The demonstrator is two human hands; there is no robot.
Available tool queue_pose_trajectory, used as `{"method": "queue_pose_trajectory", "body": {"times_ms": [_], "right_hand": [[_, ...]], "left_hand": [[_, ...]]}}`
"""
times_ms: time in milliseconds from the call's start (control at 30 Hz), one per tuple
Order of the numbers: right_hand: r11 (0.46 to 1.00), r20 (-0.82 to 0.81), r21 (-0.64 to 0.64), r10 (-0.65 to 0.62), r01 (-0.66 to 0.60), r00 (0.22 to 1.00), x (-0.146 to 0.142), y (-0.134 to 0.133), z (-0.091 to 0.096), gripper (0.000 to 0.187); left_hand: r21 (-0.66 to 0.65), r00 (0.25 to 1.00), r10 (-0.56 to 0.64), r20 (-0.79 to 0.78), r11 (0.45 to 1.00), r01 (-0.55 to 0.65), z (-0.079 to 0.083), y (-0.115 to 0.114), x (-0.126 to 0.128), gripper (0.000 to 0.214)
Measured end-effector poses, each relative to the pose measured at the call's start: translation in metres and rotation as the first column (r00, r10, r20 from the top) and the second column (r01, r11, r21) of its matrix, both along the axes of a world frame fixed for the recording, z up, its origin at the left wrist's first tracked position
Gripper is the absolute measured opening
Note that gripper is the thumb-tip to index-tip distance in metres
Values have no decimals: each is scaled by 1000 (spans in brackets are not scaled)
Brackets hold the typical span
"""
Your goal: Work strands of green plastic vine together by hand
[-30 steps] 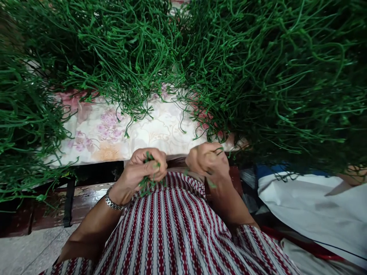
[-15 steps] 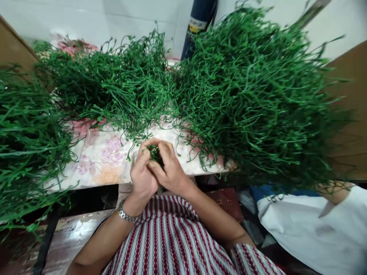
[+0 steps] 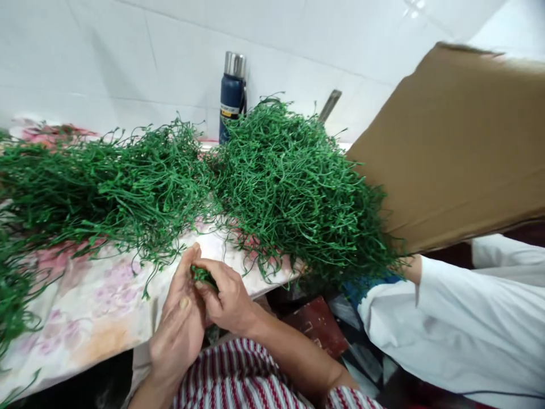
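My left hand [image 3: 179, 326] and my right hand [image 3: 227, 298] meet at the near edge of the table, fingers pressed together around a small bunch of green stems [image 3: 203, 276]. Most of that bunch is hidden between my fingers. Just beyond my hands lie big heaps of the same thin green stems: one pile [image 3: 298, 187] in the middle and another pile [image 3: 106, 182] to the left. They rest on a flowered tablecloth [image 3: 97, 307].
A dark blue flask with a steel cap [image 3: 232, 94] stands by the white tiled wall behind the piles. A brown cardboard sheet [image 3: 451, 147] leans at the right. Another person's white sleeve [image 3: 460, 318] reaches under it. A dark red box [image 3: 317, 326] sits below the table.
My hands, apart over my lap a second ago, have come together and risen to the table edge around the small green bunch. The view has tilted up, showing the wall and flask.
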State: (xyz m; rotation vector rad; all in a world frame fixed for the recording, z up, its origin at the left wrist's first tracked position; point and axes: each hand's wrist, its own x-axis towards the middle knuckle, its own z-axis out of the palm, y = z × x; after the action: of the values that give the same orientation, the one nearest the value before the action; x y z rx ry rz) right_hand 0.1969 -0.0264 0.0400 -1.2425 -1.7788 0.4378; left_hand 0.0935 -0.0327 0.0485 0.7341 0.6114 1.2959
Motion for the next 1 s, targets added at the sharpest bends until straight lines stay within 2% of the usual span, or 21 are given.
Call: {"method": "queue_pose_trajectory", "body": {"times_ms": [100,167,200,233,300,367,400,467,533,567,633,700,767,867,933,1000], "right_hand": [[994,94,106,0,-10,996,27,-11,40,38],[981,180,189,-79,44,981,49,-21,78,40],[961,207,254,-165,110,964,61,-25,99,39],[927,245,325,-274,187,930,73,-27,120,38],[806,273,481,-511,344,815,99,-22,156,32],[650,226,586,-704,484,673,128,-3,182,32],[620,246,586,-749,521,615,143,9,190,35],[669,401,511,-741,540,538,173,34,197,44],[760,579,354,-636,546,510,194,52,196,54],[775,631,319,-603,545,488,200,56,195,55],[737,649,365,-639,568,413,201,57,190,50],[675,602,473,-717,566,352,191,51,187,43],[700,608,508,-704,502,367,179,44,183,38],[759,644,488,-646,431,410,172,42,174,34],[790,640,458,-611,408,465,175,45,166,34],[817,586,474,-571,329,575,181,49,159,35]], "left_hand": [[84,998,-29,-57,996,34,4,0,-11,45],[100,991,-5,-132,995,18,3,2,-20,38],[97,983,7,-182,995,11,3,4,-24,34],[97,973,18,-231,995,5,1,5,-28,30],[104,948,24,-318,995,10,-2,7,-34,26],[94,920,2,-393,995,38,-5,8,-37,25],[92,905,-4,-426,995,48,-7,7,-38,24],[112,873,7,-488,992,54,-10,6,-40,23],[160,844,41,-535,986,54,-12,5,-43,22],[186,834,62,-548,981,49,-12,5,-44,21],[223,822,100,-560,974,34,-9,5,-49,21],[272,805,163,-570,962,-2,-5,8,-54,20],[366,760,268,-591,929,-43,1,14,-62,19],[540,623,457,-635,839,-65,8,29,-76,20],[638,521,576,-630,766,-76,12,41,-87,21],[727,420,684,-596,682,-80,15,54,-98,21]]}}
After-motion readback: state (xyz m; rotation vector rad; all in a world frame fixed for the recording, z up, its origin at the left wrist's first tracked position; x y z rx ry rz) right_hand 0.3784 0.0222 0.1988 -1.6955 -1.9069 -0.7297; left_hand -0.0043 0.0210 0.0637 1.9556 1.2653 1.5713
